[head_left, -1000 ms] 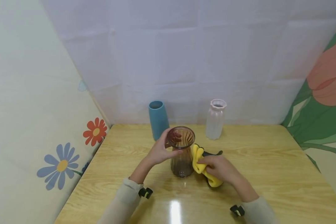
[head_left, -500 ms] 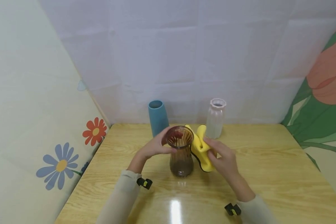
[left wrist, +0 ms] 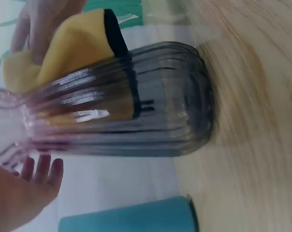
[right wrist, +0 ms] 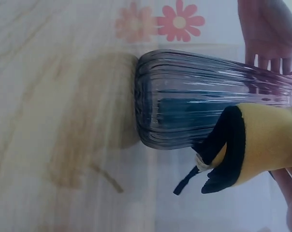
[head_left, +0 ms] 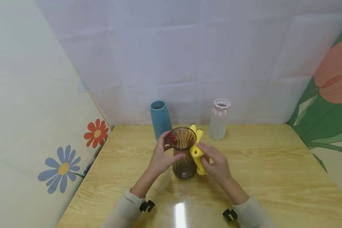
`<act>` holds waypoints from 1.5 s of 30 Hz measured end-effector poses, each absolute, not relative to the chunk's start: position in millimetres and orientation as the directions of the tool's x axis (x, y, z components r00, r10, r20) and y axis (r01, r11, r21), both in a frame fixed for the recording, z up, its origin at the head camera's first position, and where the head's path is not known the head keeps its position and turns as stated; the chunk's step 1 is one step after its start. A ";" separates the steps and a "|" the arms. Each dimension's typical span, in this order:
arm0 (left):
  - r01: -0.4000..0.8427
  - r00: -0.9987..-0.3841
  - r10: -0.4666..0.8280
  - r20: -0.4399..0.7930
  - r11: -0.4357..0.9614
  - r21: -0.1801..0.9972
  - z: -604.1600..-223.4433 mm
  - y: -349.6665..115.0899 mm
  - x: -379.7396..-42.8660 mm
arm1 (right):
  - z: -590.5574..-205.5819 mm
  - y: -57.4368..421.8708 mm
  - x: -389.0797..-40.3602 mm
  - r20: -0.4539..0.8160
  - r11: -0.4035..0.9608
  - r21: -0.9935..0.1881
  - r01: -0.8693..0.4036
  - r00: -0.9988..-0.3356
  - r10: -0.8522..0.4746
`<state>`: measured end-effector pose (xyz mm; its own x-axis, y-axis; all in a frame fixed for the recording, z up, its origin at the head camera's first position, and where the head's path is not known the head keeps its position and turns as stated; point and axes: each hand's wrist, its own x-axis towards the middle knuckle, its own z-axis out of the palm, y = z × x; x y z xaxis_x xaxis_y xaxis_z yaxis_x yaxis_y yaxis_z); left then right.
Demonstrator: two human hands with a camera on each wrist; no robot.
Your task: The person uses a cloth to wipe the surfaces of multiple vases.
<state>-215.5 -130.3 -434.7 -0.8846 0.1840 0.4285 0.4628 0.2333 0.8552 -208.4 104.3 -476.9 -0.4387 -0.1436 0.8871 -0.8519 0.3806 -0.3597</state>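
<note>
The wood-grain table point(head_left: 285, 167) carries a ribbed, smoky glass vase point(head_left: 184, 166), upright between the two hands. Behind it stand a blue vase point(head_left: 161, 122), to the left, and a white vase point(head_left: 218, 125) (its rim is scalloped), to the right. The left hand point(head_left: 163, 160) has its fingers curled round the glass vase's neck; the right hand point(head_left: 218, 163) clamps its fingers on a yellow, dark-edged cloth point(head_left: 200, 166) against the vase's right side.

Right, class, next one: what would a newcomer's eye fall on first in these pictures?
Probably the bright yellow cloth, pinched in the right hand beside the tinted glass vase, near the middle of the head view. The left hand holds that vase by its upper part. Next, perhaps, the blue vase and the pale ribbed vase, standing towards the back of the table.
</note>
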 end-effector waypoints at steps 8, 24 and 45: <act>0.418 -0.908 0.107 0.405 0.301 0.857 -427.1 -117.9 -214.1 | -478.7 96.9 -207.1 0.870 0.375 -0.392 -0.840 -0.471 -0.144; 0.449 -0.893 0.187 0.409 0.321 0.834 -427.1 -129.4 -221.9 | -476.6 96.1 -203.4 0.797 0.404 -0.403 -0.821 -0.532 -0.285; 0.391 -0.868 0.399 0.295 0.184 0.902 -421.1 -143.7 -231.1 | -481.1 110.8 -189.5 0.620 0.491 -0.486 -0.723 -0.681 -0.389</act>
<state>-231.1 -143.7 -421.1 -0.8681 0.3993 0.2950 0.3911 0.1840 0.9018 -189.5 110.8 -481.1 -0.6811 -0.3894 0.6201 -0.7231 0.4908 -0.4860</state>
